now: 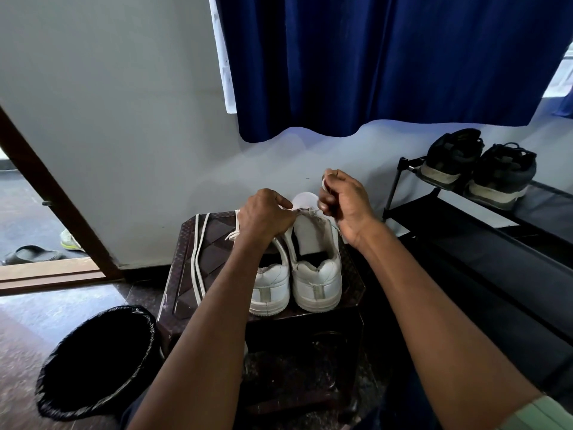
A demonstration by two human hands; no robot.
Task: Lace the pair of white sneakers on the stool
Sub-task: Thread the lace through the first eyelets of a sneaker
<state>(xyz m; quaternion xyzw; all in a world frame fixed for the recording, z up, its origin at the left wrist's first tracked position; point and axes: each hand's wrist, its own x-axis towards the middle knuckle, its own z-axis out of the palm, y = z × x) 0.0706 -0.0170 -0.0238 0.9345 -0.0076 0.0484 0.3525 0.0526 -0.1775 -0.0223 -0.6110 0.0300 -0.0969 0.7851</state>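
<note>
sneakers stand heels toward camera, toes toward wall.

White sneakers: smooth leather-look uppers, faint sheen, stitched panels; rubbery off-white soles; frayed cloth edge at one tongue.
Spare lace: flat woven cloth, white, matt.
Stool: dark brown moulded plastic, glossy, top embossed with a faceted diamond pattern and a fine textured border.
Bin liner: thin black plastic film, crinkled, shiny at the rim.
Curtain: deep blue cloth, soft matt folds.
Wall: painted plaster, pale, matt.
Floor: polished speckled stone, reflective.
Door frame: brown wood, semi-matt.
Shoe rack: black metal tubes, black fabric shelves, matt.
Dark shoes: black mesh cloth, worn pale soles.
</note>
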